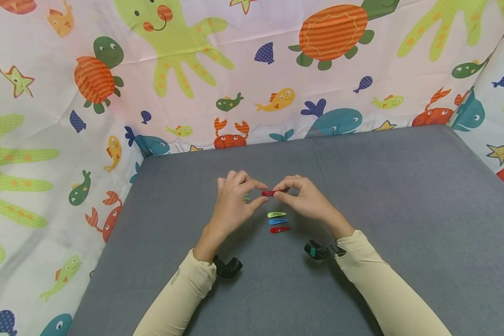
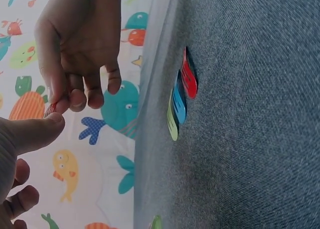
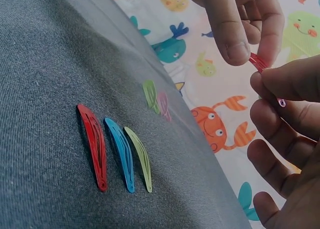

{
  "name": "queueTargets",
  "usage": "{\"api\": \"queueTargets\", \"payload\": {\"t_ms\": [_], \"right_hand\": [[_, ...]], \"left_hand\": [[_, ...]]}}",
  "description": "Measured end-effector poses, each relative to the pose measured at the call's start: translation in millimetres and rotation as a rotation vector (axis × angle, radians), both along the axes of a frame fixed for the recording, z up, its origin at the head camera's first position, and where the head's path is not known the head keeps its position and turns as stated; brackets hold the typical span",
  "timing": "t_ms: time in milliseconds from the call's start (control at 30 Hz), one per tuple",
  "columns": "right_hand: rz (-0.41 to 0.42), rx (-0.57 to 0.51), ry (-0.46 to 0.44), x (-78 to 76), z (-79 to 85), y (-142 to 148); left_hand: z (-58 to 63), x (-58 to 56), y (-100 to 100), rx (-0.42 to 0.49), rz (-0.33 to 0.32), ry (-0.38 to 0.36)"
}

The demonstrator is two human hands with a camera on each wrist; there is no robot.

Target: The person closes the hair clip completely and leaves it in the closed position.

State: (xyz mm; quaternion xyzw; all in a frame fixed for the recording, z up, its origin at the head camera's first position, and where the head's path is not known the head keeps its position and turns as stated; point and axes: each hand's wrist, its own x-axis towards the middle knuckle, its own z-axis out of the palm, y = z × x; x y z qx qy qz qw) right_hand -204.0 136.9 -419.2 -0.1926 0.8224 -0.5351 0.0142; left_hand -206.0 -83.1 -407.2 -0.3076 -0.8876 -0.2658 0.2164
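Between my two hands, lifted above the grey cloth, is a red snap hair clip (image 1: 268, 193). My left hand (image 1: 234, 199) pinches one end of it with thumb and index finger. The other end sits between the thumb and index finger of my right hand (image 1: 305, 198); part of the clip is hidden by these fingers. Below the hands lie three more clips in a row: a light green clip (image 3: 140, 156), a blue clip (image 3: 120, 154) and a red clip (image 3: 93, 146). Farther off, a green clip (image 3: 150, 95) lies beside a pink clip (image 3: 163, 106), near my left hand.
Grey cloth (image 1: 252, 298) covers the table. A white curtain (image 1: 260, 79) printed with sea animals stands along the back and sides. Dark wrist bands (image 1: 325, 250) sit at both wrists below beige sleeves (image 1: 382, 284).
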Motion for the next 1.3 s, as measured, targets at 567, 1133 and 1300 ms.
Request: {"api": "queueTargets", "payload": {"t_ms": [567,1133,1300], "right_hand": [[0.004,0.008,0.005,0.0,0.6,0.3],[-0.024,-0.009,0.207,-3.8,-2.6,1.4],[-0.053,0.005,0.232,-5.5,-6.6,2.5]], "left_hand": [[-0.2,-1.4,0.4,-0.039,0.011,0.078],[0.5,-2.4,0.2,-0.07,0.05,0.032],[0.6,-2.2,0.9,-0.065,0.056,0.033]]}}
